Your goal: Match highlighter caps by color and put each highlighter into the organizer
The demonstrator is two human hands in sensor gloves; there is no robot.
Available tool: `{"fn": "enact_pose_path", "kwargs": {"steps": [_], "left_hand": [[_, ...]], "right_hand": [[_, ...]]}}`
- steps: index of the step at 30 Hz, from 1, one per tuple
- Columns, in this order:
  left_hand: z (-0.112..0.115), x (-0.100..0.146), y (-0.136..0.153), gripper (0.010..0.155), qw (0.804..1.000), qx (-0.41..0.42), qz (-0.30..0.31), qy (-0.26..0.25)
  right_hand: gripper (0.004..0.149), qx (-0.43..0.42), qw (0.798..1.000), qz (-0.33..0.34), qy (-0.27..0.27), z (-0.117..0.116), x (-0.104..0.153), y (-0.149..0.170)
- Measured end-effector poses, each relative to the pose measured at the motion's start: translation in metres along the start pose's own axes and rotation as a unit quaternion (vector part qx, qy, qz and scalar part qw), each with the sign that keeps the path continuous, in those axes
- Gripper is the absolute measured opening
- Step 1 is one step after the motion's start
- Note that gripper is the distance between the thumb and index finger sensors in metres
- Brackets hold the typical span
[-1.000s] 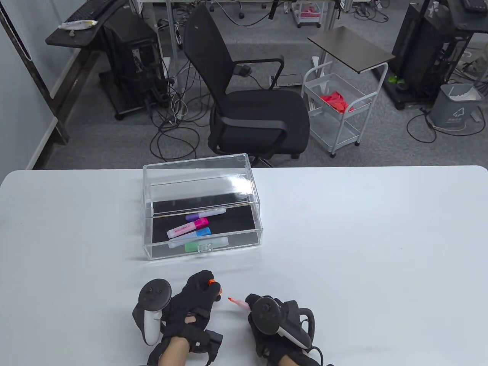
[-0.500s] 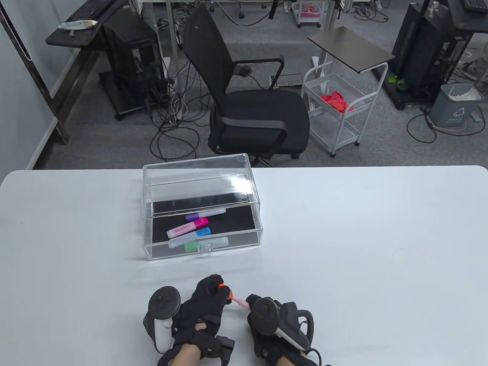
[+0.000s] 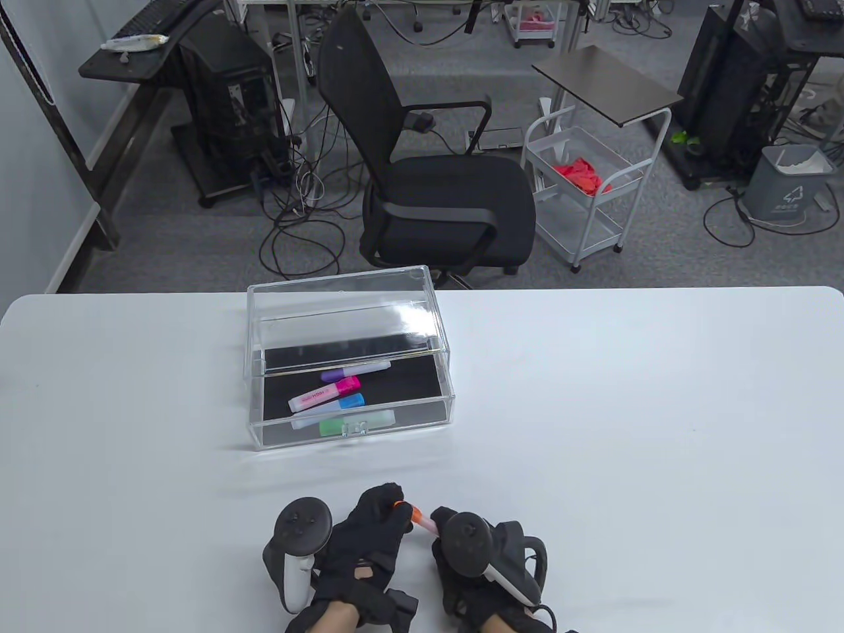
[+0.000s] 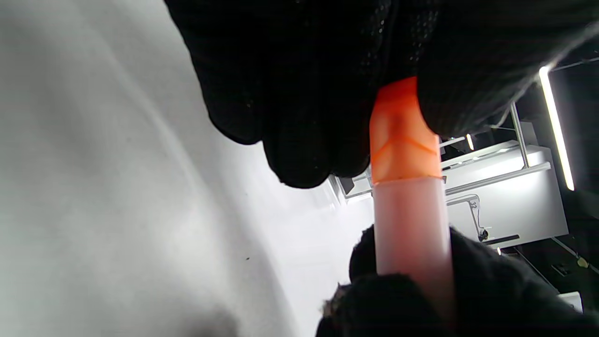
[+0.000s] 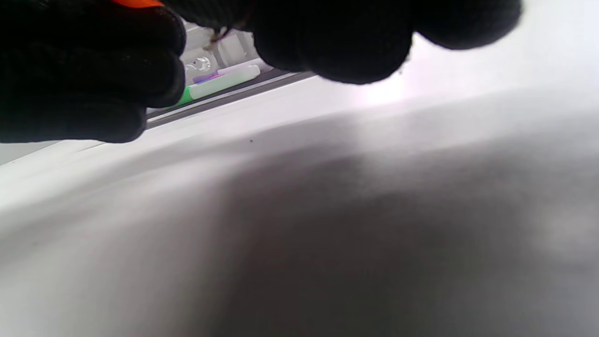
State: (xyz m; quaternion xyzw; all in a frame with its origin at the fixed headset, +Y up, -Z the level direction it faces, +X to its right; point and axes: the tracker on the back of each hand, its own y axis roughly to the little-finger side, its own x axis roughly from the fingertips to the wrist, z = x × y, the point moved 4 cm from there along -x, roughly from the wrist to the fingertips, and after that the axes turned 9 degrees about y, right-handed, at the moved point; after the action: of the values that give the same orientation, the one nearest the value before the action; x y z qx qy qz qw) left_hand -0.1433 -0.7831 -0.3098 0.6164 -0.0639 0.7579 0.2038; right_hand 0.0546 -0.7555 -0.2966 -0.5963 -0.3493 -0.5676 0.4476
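Note:
Near the table's front edge my two gloved hands meet. My left hand (image 3: 389, 511) pinches an orange cap (image 3: 402, 506), and my right hand (image 3: 443, 524) grips the pale pink barrel of the same highlighter (image 3: 425, 523). The left wrist view shows the orange cap (image 4: 402, 140) seated on the end of the barrel (image 4: 412, 224), with my left fingers (image 4: 304, 93) curled over it. The clear organizer (image 3: 450, 395) stands further back with its drawer pulled open. A purple (image 3: 353, 371), a pink (image 3: 326, 393), a blue (image 3: 344, 403) and a green highlighter (image 3: 349, 424) lie inside, all capped.
The white table (image 3: 626, 428) stretches to the right of the organizer and hands. Beyond its far edge stand a black office chair (image 3: 435, 191) and a white cart (image 3: 587, 191). The right wrist view shows the green highlighter (image 5: 220, 84) in the drawer front.
My left hand moved right with the orange cap and brought it onto the highlighter's tip. The gap between cap and barrel has closed. My right hand stayed nearly still.

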Motion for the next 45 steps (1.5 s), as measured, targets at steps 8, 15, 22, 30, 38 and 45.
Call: {"fn": "enact_pose_path", "kwargs": {"steps": [8, 15, 22, 30, 38, 45], "left_hand": [[0.007, 0.004, -0.026, 0.049, 0.990, -0.139, 0.032, -0.018], [0.005, 0.005, -0.033, 0.049, 0.986, -0.159, 0.048, -0.016], [0.002, 0.010, -0.038, 0.049, 0.984, -0.167, 0.065, -0.013], [0.011, 0.013, -0.035, 0.069, 0.972, -0.224, 0.071, 0.017], [0.031, 0.018, -0.047, 0.082, 0.895, -0.434, 0.087, 0.052], [0.050, 0.018, -0.050, 0.071, 0.857, -0.506, 0.082, 0.063]], "right_hand": [[0.048, 0.010, 1.000, 0.009, 0.006, 0.006, -0.006, 0.004], [0.048, 0.005, 0.998, 0.051, 0.027, 0.014, -0.005, -0.001], [0.048, 0.010, 0.997, 0.062, 0.037, 0.017, -0.001, -0.007], [0.049, 0.027, 0.999, 0.036, 0.002, 0.014, -0.003, -0.001], [0.049, 0.072, 0.995, 0.073, -0.013, 0.012, 0.001, -0.005], [0.049, 0.081, 0.990, 0.111, -0.019, 0.008, 0.007, -0.019]]}}
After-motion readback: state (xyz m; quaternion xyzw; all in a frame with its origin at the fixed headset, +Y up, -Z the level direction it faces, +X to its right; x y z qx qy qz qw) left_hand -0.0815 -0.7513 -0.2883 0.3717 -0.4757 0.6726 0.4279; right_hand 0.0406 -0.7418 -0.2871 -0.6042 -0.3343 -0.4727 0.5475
